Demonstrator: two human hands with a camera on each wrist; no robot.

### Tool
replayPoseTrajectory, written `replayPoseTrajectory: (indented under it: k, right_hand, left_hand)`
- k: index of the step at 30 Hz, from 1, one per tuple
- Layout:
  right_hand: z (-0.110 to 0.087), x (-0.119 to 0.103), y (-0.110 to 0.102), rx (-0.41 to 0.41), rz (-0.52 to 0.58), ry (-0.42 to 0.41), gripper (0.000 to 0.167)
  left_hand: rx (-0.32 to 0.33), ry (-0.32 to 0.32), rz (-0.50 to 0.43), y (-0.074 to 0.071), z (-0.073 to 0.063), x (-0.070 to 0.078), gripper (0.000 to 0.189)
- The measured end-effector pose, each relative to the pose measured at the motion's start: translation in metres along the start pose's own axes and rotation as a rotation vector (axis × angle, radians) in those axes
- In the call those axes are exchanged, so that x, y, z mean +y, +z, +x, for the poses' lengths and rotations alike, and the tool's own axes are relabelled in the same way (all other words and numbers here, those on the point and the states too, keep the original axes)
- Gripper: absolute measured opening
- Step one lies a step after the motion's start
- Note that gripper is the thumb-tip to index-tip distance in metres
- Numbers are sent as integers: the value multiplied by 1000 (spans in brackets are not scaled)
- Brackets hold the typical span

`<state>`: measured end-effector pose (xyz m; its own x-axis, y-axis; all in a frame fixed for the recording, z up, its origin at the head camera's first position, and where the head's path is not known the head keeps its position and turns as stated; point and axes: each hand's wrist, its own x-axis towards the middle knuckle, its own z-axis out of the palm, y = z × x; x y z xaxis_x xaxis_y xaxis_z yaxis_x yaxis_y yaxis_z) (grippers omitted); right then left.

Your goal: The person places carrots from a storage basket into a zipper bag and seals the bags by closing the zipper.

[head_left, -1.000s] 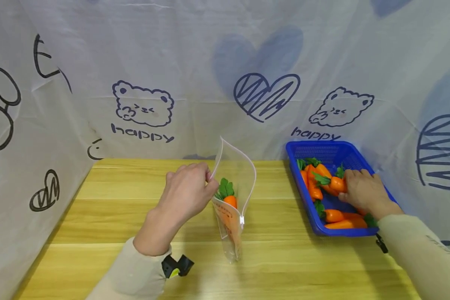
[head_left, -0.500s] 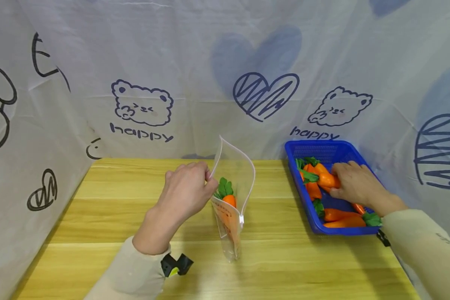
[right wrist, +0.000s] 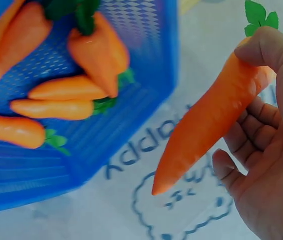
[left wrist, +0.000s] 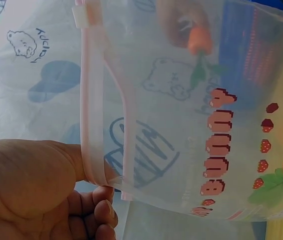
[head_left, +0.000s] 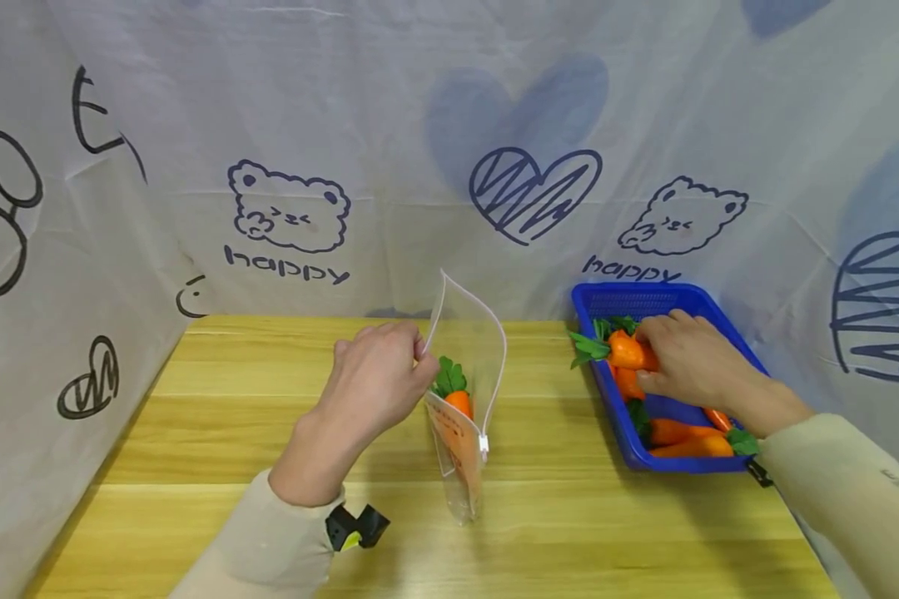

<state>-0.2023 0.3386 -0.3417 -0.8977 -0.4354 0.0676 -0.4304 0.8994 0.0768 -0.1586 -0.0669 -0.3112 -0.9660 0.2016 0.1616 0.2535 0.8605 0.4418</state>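
My left hand (head_left: 370,387) pinches the rim of a clear zip bag (head_left: 468,341) between thumb and fingers. The bag stands upright on the table with its mouth apart, and its white slider (left wrist: 84,16) is at one end of the zip. Inside the bag sits a carrot (head_left: 459,403) with green leaves. Over the blue basket (head_left: 625,453), my right hand (head_left: 692,362) grips another carrot (right wrist: 204,122) near its leafy top. In the right wrist view that carrot is held apart from the basket, its tip pointing down and left. Several more carrots (right wrist: 94,60) lie in the basket.
The basket stands at the right of the wooden table (head_left: 569,532), close to the patterned white cloth (head_left: 404,108) hanging behind. Cloth also hangs along the left and right sides. Small black camera mounts (head_left: 355,528) sit at the wrists.
My right hand has lifted the carrot from the pile and moved left with it, toward the basket's left rim. The left hand and the bag have stayed nearly still.
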Motion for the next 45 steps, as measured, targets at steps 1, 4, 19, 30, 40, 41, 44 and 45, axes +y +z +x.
replayPoseTrajectory:
  k: [1,4,19,30,40,41,44,45]
  right_hand:
    - [1,-3,-3,3,3,-4,45]
    - [4,-15,-14,1,32,-2,40]
    - [31,-86,-99,-146,180,171,33]
    - [65,-139,-142,-315,243,150,33]
    - [95,-158,-123,-492,213,135,34]
    - [99,-159,-120,-496,231,136,33]
    - [109,-160,-108,-482,319,151,34]
    - [111,-160,-104,-472,353,160,34]
  left_hand:
    - [-1,-1,1,0,0,1,12]
    - [-4,-1,8,0,3,3,12]
    - [-2,19,5,8,13,21,12]
    - [37,73,138,12,15,35,16]
    - [99,131,163,16,14,42,20]
    - [99,133,158,17,14,42,19]
    - [98,139,143,19,13,43,16]
    - [94,138,138,19,13,43,15]
